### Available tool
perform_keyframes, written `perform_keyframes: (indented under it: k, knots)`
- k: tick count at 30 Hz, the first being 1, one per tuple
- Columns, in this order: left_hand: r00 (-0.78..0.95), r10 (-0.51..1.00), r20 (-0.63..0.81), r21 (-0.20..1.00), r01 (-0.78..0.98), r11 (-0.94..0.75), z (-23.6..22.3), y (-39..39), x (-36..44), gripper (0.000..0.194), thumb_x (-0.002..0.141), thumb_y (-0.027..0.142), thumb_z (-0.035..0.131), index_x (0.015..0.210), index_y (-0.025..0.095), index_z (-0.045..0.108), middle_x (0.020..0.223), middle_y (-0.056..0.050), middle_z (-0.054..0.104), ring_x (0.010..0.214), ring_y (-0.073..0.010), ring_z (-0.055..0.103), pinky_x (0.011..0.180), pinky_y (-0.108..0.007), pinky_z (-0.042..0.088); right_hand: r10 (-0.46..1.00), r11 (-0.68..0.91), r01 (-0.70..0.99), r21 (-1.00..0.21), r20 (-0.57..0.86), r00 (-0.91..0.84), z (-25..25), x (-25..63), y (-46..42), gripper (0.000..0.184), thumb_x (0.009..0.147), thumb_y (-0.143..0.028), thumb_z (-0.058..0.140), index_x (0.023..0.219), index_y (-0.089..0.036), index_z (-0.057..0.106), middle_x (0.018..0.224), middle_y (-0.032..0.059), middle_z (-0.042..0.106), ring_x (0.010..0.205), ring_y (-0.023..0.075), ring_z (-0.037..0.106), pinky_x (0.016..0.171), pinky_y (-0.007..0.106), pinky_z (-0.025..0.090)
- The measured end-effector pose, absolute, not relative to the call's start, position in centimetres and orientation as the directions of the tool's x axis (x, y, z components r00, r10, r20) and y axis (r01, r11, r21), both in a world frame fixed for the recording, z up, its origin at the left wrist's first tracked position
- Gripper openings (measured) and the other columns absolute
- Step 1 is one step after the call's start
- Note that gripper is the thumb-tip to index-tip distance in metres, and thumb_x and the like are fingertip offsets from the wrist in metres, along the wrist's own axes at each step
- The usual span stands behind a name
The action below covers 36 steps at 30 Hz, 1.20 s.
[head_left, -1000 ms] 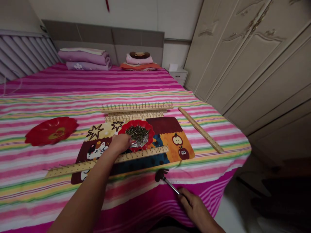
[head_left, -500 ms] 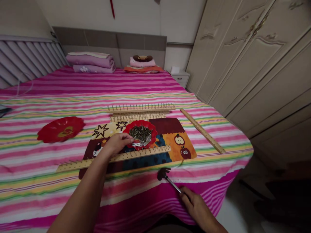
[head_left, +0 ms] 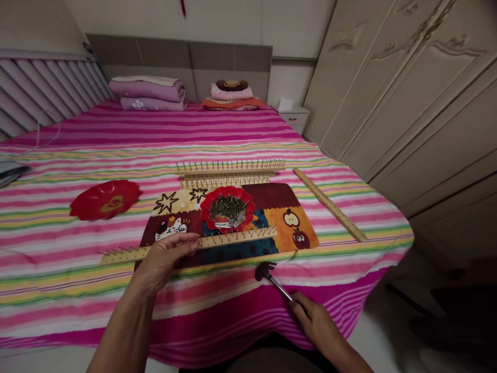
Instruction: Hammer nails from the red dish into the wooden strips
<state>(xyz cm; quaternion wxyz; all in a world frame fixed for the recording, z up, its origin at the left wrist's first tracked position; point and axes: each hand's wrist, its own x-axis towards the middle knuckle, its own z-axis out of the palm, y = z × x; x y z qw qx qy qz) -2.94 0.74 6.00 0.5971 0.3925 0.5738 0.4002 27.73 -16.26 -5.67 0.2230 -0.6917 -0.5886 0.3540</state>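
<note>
My right hand (head_left: 315,320) is wrapped round the handle of a claw hammer (head_left: 280,286), whose dark head rests over the near side of the bed. My left hand (head_left: 169,259) reaches over a wooden strip (head_left: 238,237) with a row of nails standing in it. Its thumb and fingertips are pinched together just above the strip, and whatever lies between them is too small to make out. Behind the strip, a red scalloped bowl (head_left: 205,207) holds a heap of loose nails (head_left: 230,208). A patterned mat (head_left: 267,197) lies under the bowl and part of the strip.
More nail-studded strips (head_left: 229,170) lie side by side behind the bowl. Another wooden strip (head_left: 330,206) lies slantwise at the right. A red scalloped dish (head_left: 104,199) sits at the left on the striped bedspread (head_left: 46,280). Folded bedding (head_left: 149,93) is stacked by the headboard.
My left hand has left the nail bowl and come nearer, down to the wooden strip. My right hand keeps hold of the hammer in about the same place. The view has shifted slightly.
</note>
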Motion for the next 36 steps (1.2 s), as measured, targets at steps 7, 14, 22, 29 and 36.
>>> perform_keyframes:
  k: [7, 14, 22, 29, 36]
  knots:
    - [-0.153, 0.962, -0.224, 0.964, 0.108, 0.242, 2.7, 0.4, -1.7, 0.039, 0.051, 0.041, 0.074, 0.08, 0.016, 0.071, 0.078, -0.004, 0.07, 0.062, -0.0112, 0.058, 0.057, -0.022, 0.048, 0.973, -0.198, 0.659, -0.726, -0.226, 0.043, -5.3, 27.6, -16.3, 0.031, 0.09, -0.042, 0.033, 0.085, -0.021, 0.056, 0.069, 0.0013, 0.064, 0.063, 0.0178, 0.061, 0.06, 0.026, 0.044]
    - [-0.233, 0.962, -0.143, 0.954, 0.226, 0.197, 0.2, 0.6, -0.5, 0.034, 0.055, 0.044, 0.066, 0.077, 0.019, 0.07, 0.084, -0.004, 0.071, 0.07, -0.0159, 0.061, 0.067, -0.028, 0.05, 0.972, -0.201, 0.66, -0.723, -0.23, 0.044, -5.3, 27.6, -16.4, 0.03, 0.089, -0.04, 0.035, 0.086, -0.021, 0.057, 0.068, 0.0007, 0.064, 0.061, 0.0173, 0.06, 0.059, 0.026, 0.043]
    - [-0.237, 0.972, 0.002, 0.904, 0.416, 0.099, -0.3, 0.1, 0.1, 0.027, 0.065, 0.043, 0.06, 0.08, 0.023, 0.068, 0.084, -0.002, 0.071, 0.08, -0.0187, 0.062, 0.077, -0.031, 0.047, 0.973, -0.204, 0.65, -0.732, -0.226, 0.051, -5.4, 27.6, -16.5, 0.03, 0.089, -0.041, 0.036, 0.089, -0.02, 0.059, 0.066, 0.0004, 0.063, 0.059, 0.0167, 0.059, 0.057, 0.025, 0.044]
    - [-0.216, 0.973, 0.078, 0.825, 0.562, 0.059, -0.1, -0.2, 0.5, 0.02, 0.071, 0.038, 0.055, 0.078, 0.022, 0.065, 0.084, -0.002, 0.069, 0.082, -0.0189, 0.062, 0.079, -0.032, 0.045, 0.987, -0.132, 0.579, -0.804, -0.161, 0.001, -1.9, 26.0, -15.6, 0.029, 0.089, -0.04, 0.038, 0.09, -0.02, 0.059, 0.071, 0.0006, 0.065, 0.064, 0.016, 0.06, 0.06, 0.022, 0.046]
    - [-0.165, 0.959, 0.23, 0.738, 0.672, -0.061, -0.9, -0.3, 0.7, 0.017, 0.075, 0.033, 0.051, 0.073, 0.021, 0.063, 0.08, -0.003, 0.067, 0.081, -0.0186, 0.06, 0.077, -0.03, 0.044, 0.995, 0.098, 0.624, -0.775, 0.052, -0.09, 5.0, 21.8, -10.6, 0.025, 0.091, -0.035, 0.037, 0.094, -0.02, 0.057, 0.068, -0.0005, 0.06, 0.059, 0.013, 0.055, 0.055, 0.02, 0.041]
